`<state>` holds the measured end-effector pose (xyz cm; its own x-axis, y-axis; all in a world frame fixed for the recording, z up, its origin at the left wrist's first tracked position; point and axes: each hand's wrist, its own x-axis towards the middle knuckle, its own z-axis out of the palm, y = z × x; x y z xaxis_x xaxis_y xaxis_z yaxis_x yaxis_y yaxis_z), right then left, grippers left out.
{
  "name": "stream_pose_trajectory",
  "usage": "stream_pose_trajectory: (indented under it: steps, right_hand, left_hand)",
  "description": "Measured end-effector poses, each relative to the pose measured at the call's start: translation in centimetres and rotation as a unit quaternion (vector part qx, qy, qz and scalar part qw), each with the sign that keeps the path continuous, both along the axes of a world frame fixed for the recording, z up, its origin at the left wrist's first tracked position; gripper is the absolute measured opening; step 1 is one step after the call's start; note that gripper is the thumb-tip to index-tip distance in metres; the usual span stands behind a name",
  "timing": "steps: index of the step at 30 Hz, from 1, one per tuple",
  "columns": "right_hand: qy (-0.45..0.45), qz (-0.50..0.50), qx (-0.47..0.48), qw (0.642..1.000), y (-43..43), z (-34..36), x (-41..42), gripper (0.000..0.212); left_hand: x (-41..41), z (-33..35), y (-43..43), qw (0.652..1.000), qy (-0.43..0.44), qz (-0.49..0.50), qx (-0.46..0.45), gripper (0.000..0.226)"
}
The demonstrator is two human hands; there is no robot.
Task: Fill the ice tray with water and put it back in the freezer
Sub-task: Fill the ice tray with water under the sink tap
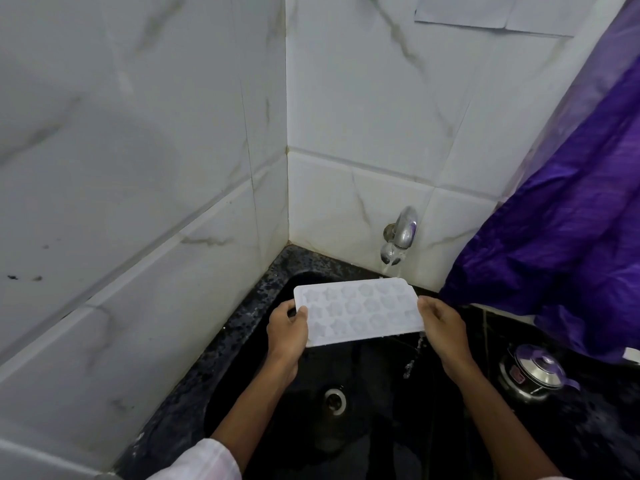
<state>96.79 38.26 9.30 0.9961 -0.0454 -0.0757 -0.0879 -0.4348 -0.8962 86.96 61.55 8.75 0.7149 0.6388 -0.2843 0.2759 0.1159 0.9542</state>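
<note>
A white ice tray [360,311] with star and flower shaped cells is held level over the black sink [270,386]. My left hand [286,329] grips its left end, thumb on top. My right hand [441,325] grips its right end. A chrome tap [401,233] on the back wall runs water onto the tray's far right corner. Water drips off the tray's near right corner into the sink.
White marble-look tiled walls meet in a corner behind the sink. A purple curtain [561,216] hangs at the right. A steel lidded pot [535,370] stands on the dark counter right of the sink. The sink drain [335,400] lies below the tray.
</note>
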Motion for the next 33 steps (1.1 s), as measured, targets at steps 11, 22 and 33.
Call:
stream_pose_trajectory:
  steps: [11, 22, 33]
  right_hand:
    - [-0.010, 0.030, -0.032, 0.999, 0.7, 0.1, 0.1, 0.030]
    - [-0.009, 0.046, -0.041, 0.998, 1.1, -1.1, -1.1, 0.030]
    - [-0.020, 0.046, -0.053, 0.997, 1.1, -1.7, -2.0, 0.031]
  left_hand:
    - [-0.8, -0.5, 1.2, 1.000, 0.004, 0.011, 0.013, 0.019]
    - [-2.3, -1.6, 2.2, 0.994, 0.036, -0.042, 0.094, 0.011]
    - [-2.9, -2.2, 2.5, 0.984, 0.051, -0.052, 0.165, 0.018]
